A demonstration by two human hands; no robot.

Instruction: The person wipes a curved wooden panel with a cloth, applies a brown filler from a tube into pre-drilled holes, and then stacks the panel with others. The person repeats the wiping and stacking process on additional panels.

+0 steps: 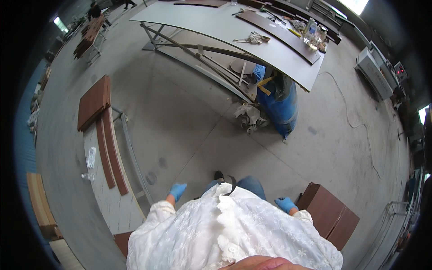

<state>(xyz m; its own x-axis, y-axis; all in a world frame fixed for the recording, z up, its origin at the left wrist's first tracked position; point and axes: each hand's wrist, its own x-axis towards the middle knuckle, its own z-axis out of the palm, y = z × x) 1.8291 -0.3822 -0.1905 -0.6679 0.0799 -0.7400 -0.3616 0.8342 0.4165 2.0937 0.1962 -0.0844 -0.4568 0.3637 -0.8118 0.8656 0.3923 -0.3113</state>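
Note:
My left hand (pixel 178 191), in a blue glove, hangs beside my body with its fingers stretched out and nothing held. Nearest to it is a white-topped bench (pixel 118 210) on the left. My right hand (pixel 285 204), also gloved in blue, hangs on the other side; its fingers are loosely bent and a little apart, with no held thing visible. Close by that hand stands a stack of brown boards (pixel 330 216), apart from the fingers. Two narrow brown strips (pixel 111 150) and some wider brown panels (pixel 95 103) lie on the left bench.
Ahead stands a large white table (pixel 198 18) with a long brown board (pixel 279 36), cotton gloves (pixel 254 38) and bottles (pixel 313 33). A blue sack (pixel 281 105) sits beneath its edge. A cable (pixel 351 108) crosses the floor at right. A person (pixel 95 11) is far left.

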